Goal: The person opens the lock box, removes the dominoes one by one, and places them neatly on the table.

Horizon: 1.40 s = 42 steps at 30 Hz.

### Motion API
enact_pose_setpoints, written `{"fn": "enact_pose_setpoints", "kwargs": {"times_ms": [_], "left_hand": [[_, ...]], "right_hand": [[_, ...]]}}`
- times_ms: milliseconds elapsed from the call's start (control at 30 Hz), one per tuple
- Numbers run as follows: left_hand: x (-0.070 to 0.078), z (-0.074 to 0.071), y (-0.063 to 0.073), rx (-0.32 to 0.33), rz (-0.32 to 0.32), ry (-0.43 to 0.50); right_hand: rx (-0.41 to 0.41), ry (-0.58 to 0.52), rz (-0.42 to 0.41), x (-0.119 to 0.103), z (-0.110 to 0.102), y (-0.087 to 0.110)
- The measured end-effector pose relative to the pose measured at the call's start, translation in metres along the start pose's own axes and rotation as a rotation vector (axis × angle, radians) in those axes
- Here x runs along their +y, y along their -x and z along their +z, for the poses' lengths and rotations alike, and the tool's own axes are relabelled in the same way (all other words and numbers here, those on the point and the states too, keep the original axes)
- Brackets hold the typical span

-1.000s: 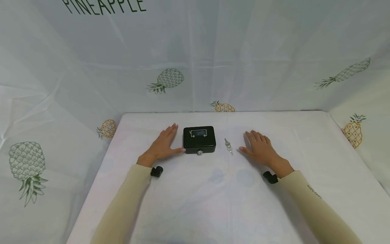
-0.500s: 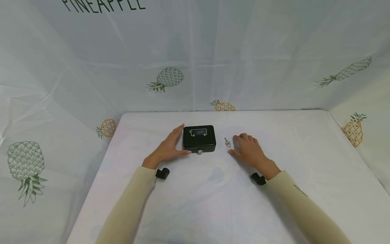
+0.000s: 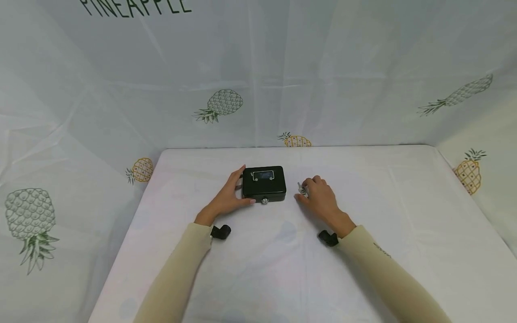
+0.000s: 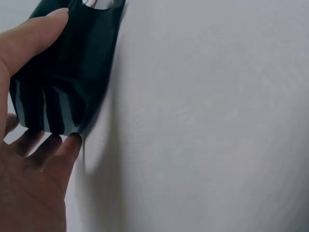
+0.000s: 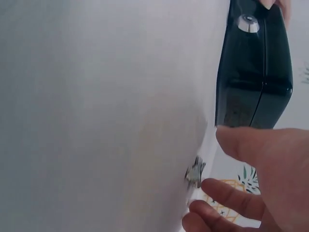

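Right hand (image 3: pixel 320 197) has moved left to the small bunch of silver metal keys (image 5: pixel 195 173), and left hand (image 3: pixel 226 197) has come in closer around the rectangular black box (image 3: pixel 264 185); box hasn't shifted. Keys lie right of the box, near it but apart, between it and the right hand. Right hand part open, fingers loosely bent, thumb and index finger apart, index fingertip just beside the keys; no grip on them visible, can't tell if it touches. Box sits flat, lid down, round silver lock (image 3: pixel 265 201) on its front face, silver-rimmed inset (image 3: pixel 264 176) in the lid. Left hand spread wide, gripping the box's left end: thumb across the front near the lock, fingertips against the side. Both rest on a desk (image 3: pixel 258 264) covered in white cloth. Long beige sleeves (image 3: pixel 177 269) on both arms, small black wrist camera (image 3: pixel 221 232) at each wrist. Behind, white curtain (image 3: pixel 323 67) printed with green and yellow pineapples, dark lettering (image 3: pixel 137 6) upper left.
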<state>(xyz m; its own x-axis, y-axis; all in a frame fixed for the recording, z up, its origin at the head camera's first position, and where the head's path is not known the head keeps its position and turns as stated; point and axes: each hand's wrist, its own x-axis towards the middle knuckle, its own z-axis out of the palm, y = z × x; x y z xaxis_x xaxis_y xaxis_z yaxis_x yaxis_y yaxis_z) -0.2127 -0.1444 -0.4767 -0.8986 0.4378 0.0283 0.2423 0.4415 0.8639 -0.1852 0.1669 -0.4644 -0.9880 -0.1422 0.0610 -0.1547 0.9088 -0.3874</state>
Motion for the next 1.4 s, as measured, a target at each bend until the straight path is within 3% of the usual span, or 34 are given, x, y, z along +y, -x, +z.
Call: {"fn": "enact_pose_setpoints", "kwargs": {"times_ms": [367,633,1133,1400], "left_hand": [[-0.007,0.006,0.002,0.018,-0.007,0.190],[-0.013,0.008,0.001,0.026,-0.013,0.226],[-0.009,0.006,0.003,0.042,-0.046,0.240],[-0.011,0.007,0.002,0.047,-0.052,0.259]], "right_hand": [[0.015,-0.028,0.122,-0.009,0.006,-0.007],[0.034,-0.004,0.165,-0.012,0.004,-0.008],[-0.041,-0.074,0.161,-0.010,0.004,-0.016],[0.004,-0.102,0.108,-0.014,0.005,-0.009]]}}
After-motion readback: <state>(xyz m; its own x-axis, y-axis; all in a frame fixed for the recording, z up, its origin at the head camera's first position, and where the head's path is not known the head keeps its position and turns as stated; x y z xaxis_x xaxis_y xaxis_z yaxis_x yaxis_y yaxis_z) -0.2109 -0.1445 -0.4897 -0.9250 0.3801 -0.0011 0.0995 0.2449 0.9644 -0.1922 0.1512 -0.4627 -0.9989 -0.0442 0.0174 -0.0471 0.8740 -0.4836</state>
